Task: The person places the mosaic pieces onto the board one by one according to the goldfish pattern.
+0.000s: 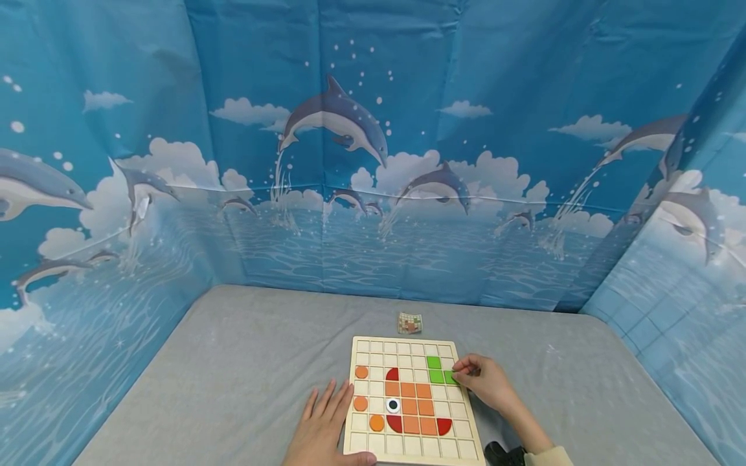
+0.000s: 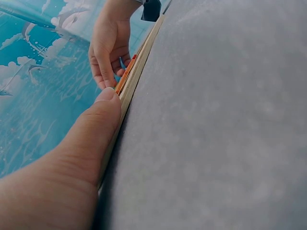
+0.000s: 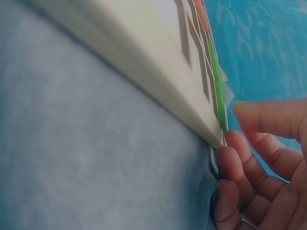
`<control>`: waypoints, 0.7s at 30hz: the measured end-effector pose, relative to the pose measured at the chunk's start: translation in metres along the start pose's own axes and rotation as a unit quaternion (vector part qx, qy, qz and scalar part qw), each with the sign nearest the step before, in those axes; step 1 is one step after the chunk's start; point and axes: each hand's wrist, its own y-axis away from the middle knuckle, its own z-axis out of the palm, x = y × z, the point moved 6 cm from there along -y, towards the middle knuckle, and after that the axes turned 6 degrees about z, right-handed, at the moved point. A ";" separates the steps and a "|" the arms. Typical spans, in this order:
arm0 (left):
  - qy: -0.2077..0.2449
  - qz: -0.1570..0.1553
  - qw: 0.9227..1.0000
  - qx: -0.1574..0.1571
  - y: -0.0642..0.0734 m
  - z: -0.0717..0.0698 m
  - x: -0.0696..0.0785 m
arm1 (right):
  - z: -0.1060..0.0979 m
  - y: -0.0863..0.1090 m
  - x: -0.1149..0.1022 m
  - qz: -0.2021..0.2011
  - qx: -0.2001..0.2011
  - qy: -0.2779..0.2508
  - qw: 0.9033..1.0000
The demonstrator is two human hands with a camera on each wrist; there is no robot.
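Observation:
A pale wooden grid board lies on the table with flat coloured pieces in its cells. My left hand rests at its lower left corner, fingers straight and spread by the left side, thumb on the near edge. At the right edge, my right hand has its fingertips on a green square tile, which juts to the fingers in the right wrist view. Two more green tiles sit beside it. Orange squares, dark red quarter pieces and a black-and-white eye disc lie lower down.
Orange discs sit in cells on the board's left side. A small picture card lies behind the board on the grey cloth. A dolphin-printed curtain encloses the table at the back and sides.

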 end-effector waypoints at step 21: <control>0.018 -0.013 0.999 -0.027 -0.005 -0.003 -0.004 | -0.020 0.010 -0.004 -0.031 0.049 0.049 0.997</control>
